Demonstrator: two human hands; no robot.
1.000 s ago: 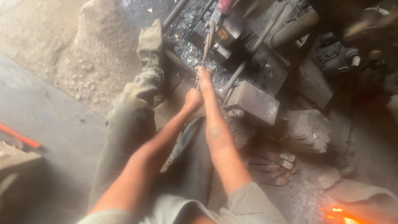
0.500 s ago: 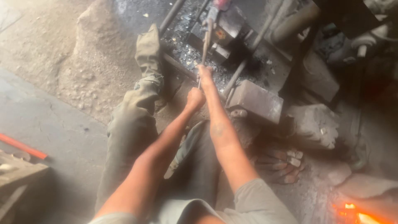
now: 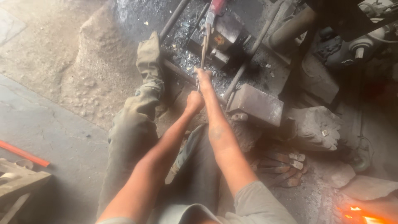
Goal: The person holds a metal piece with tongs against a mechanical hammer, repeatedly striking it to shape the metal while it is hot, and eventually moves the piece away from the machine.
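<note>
- Since the earlier frame both hands have pushed a little farther toward 12 o'clock along the thin metal rod [image 3: 203, 49], which now reaches right up to the red-topped block.
- Sandy earth mound [image 3: 97, 62] fills the 10 o'clock area, beside the dusty trouser leg [image 3: 132, 124] stretched out toward 12.
- Black cinder bed [image 3: 186, 54] lies at 12 o'clock, with dark bars slanting across it.
- Steel anvil block [image 3: 256, 104] sits at 2 o'clock of the hands, just beside the right forearm.
- Red-topped metal block [image 3: 218, 25] stands at 12 o'clock; the rod's far end meets it.
- Glowing embers [image 3: 360, 213] burn at 4 o'clock, well apart from the hands.
- Right hand [image 3: 204, 76] is fisted tight round the rod, ahead of the left.
- Left hand [image 3: 195, 101] is curled closed on the rod's near end, just behind the right.
- No containers can be made out.
</note>
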